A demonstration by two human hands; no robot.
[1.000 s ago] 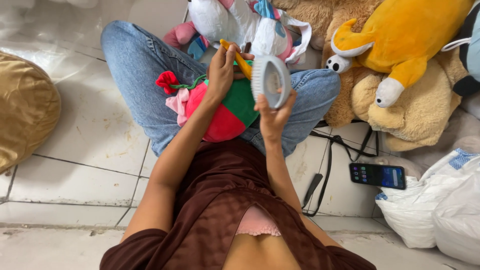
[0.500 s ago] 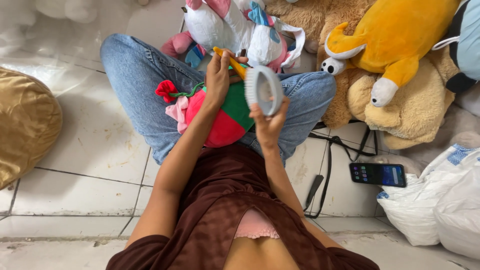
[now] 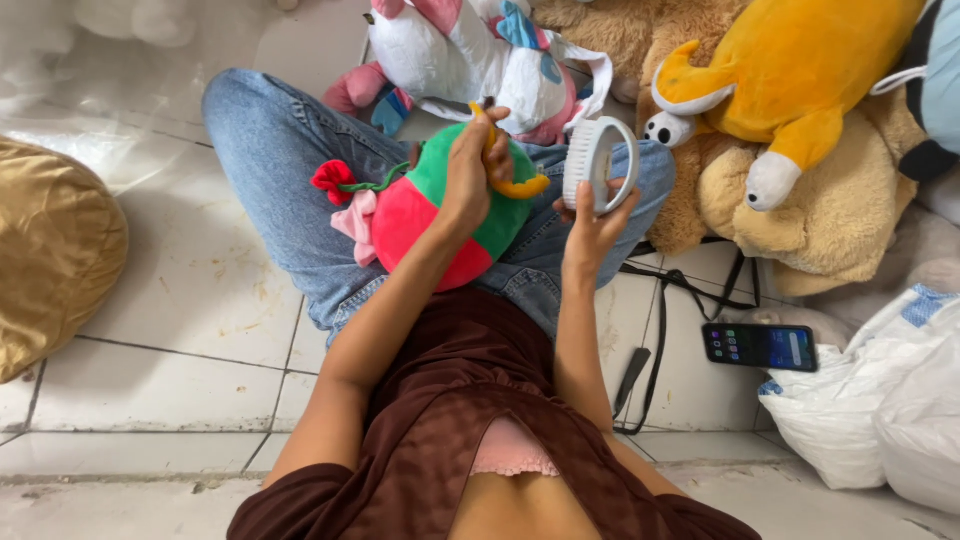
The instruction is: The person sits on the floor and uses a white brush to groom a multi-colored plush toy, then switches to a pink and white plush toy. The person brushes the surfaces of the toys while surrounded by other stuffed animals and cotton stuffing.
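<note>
Many pale floor tiles (image 3: 180, 290), plush toys heaped beyond (phone (image 3: 760, 346) nearby). Left hand (image 3: 470, 175) clasped on round red-green plush toy (image 3: 440, 215) in lap; right hand (image 3: 595, 215) just beside, gripping white brush (image 3: 598, 162).

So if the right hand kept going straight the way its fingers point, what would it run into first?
Probably the white unicorn plush. The right hand points up-frame, away from the body, holding a round white brush; the brush would likely touch the plush first, though depth is unclear.
</note>
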